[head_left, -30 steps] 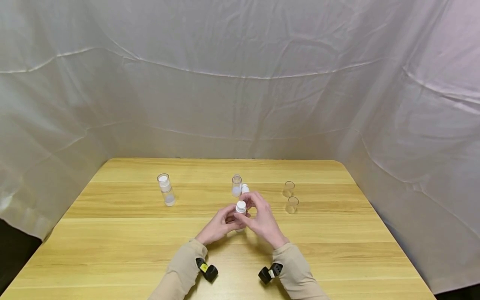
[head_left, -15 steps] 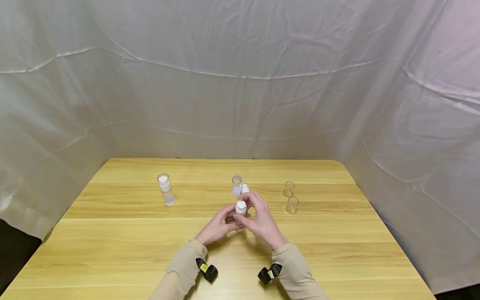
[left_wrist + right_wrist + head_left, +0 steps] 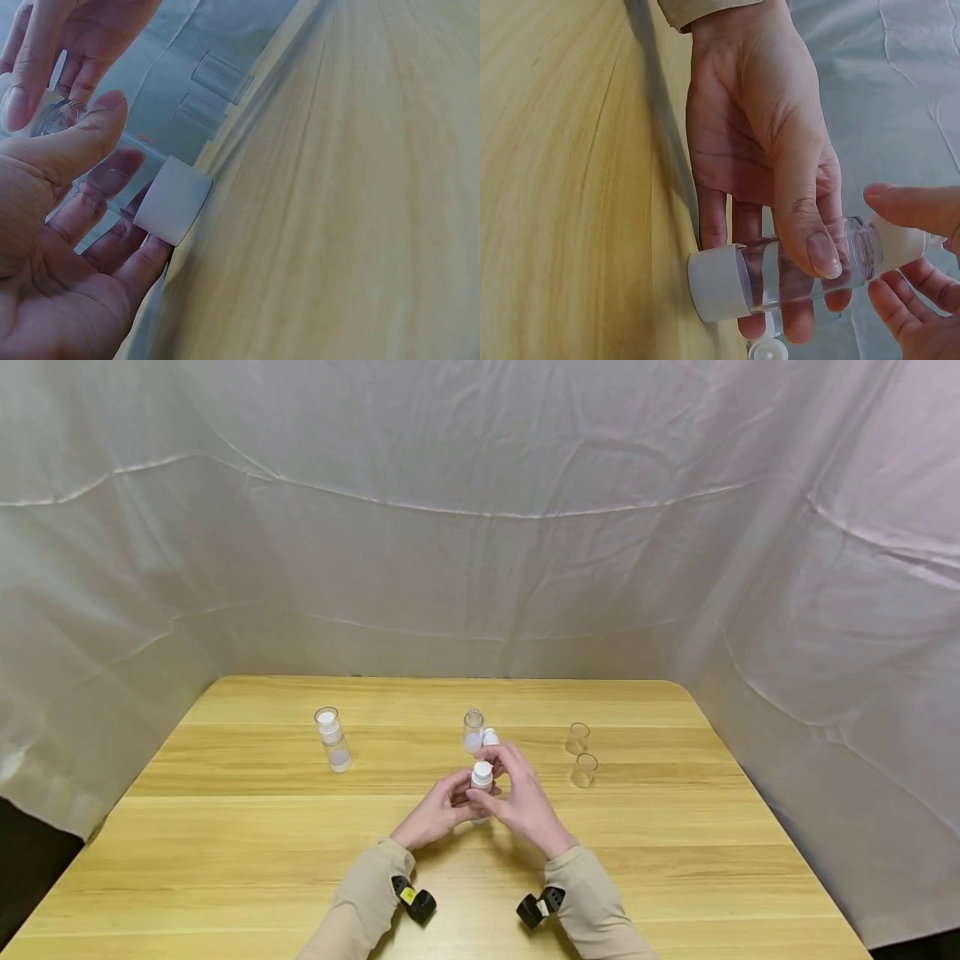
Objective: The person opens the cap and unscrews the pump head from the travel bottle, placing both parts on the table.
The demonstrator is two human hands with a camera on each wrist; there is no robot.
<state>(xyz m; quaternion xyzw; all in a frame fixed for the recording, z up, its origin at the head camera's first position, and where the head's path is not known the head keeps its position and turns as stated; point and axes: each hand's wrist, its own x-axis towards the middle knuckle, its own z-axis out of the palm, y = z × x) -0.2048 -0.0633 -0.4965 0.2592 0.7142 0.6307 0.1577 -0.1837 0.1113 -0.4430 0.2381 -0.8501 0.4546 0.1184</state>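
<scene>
Upright between my hands is a small clear plastic bottle (image 3: 859, 251) with a white base (image 3: 174, 201), close to the tabletop. My left hand (image 3: 441, 810) holds its clear body, the thumb on one side and the fingers round the other. My right hand (image 3: 528, 803) pinches the white pump top (image 3: 898, 244) at the bottle's neck between thumb and fingers. Just beyond the right fingers stand another clear bottle (image 3: 472, 732) and a white pump top (image 3: 490, 737), the latter partly hidden by that hand.
On the left of the wooden table (image 3: 247, 843) stands a bottle with a white pump under a clear cap (image 3: 332, 740). To the right are two clear cylindrical caps, one farther back (image 3: 577, 737) and one nearer (image 3: 584, 771). Pale sheeting (image 3: 480, 568) surrounds the table.
</scene>
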